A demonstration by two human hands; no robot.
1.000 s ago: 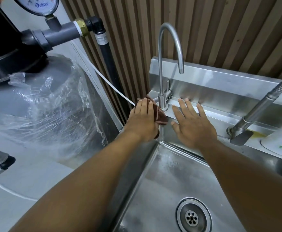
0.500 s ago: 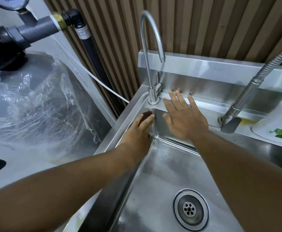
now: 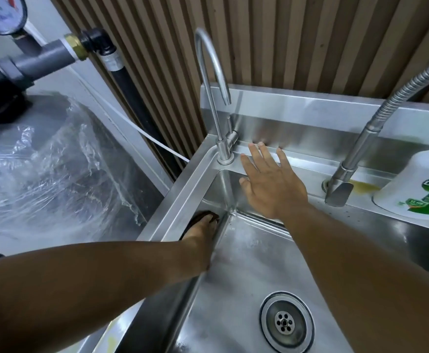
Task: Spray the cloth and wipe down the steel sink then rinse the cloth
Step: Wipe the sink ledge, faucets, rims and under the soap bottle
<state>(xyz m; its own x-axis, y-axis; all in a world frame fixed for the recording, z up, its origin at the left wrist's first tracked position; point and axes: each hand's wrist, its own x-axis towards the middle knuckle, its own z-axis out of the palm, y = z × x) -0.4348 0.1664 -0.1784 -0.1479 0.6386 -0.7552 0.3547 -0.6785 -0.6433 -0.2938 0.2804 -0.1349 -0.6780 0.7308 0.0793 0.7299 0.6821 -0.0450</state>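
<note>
Left hand [image 3: 198, 238] flat, pressing cloth [image 3: 200, 214] to sink [image 3: 225, 192] wall just short of tap [image 3: 225, 149], right hand [image 3: 272, 184] splayed empty beside tap: mid-wipe, seemingly, next needing firm strokes onward.

Dark brown cloth [image 3: 204, 214], mostly hidden, flat on the left rim of the shiny steel sink [image 3: 244, 266]
</note>
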